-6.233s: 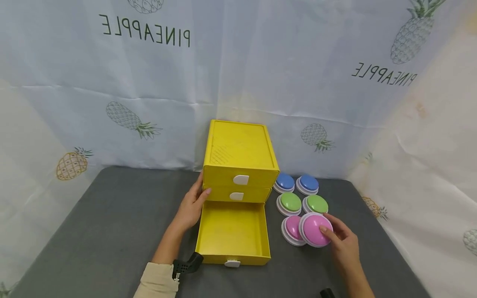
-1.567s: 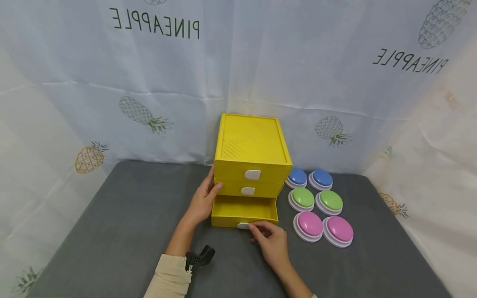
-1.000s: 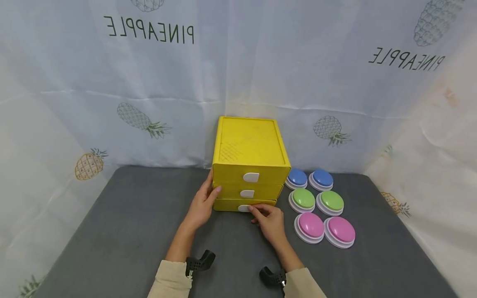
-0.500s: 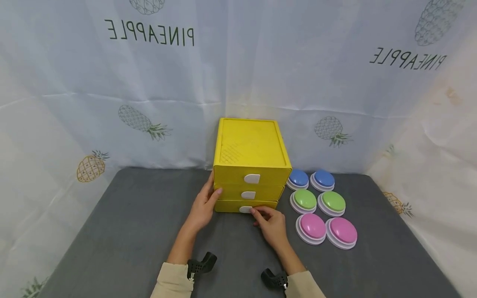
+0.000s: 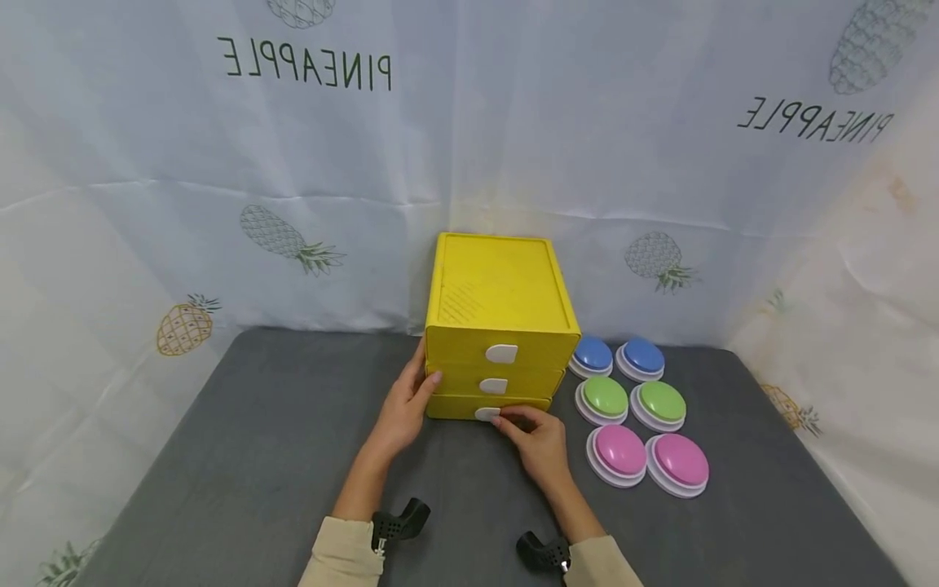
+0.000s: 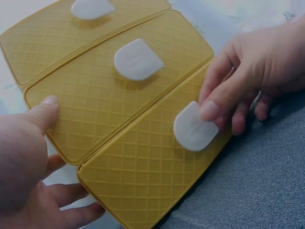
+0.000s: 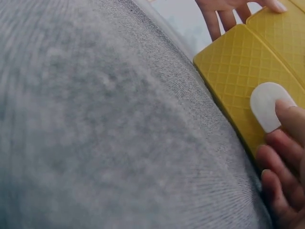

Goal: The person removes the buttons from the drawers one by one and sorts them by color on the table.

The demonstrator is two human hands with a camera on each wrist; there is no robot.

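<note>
A yellow drawer unit (image 5: pixel 506 281) stands at the back middle of the table, its three drawers pushed in. Each drawer front carries a white tab handle. My left hand (image 5: pixel 399 412) holds the unit's left side, with the thumb (image 6: pixel 46 109) on the middle drawer's front and the other fingers along the side wall. Down at the bottom drawer (image 5: pixel 451 407), my right hand (image 5: pixel 541 444) pinches the right end of its white handle (image 6: pixel 193 129) between thumb and forefinger. The remaining right fingers curl loosely below the handle in the right wrist view.
To the unit's right, domed buttons on white bases lie in pairs: blue ones (image 5: pixel 644 356) at the back, green ones (image 5: pixel 663 402) in the middle, pink ones (image 5: pixel 682 461) in front. A pineapple-print cloth (image 5: pixel 411 122) hangs behind the dark grey table (image 5: pixel 293 456).
The right hand set a pink button down on the table, moved left to the bottom drawer's handle and pushed that drawer in. The left hand has stayed on the unit's side.
</note>
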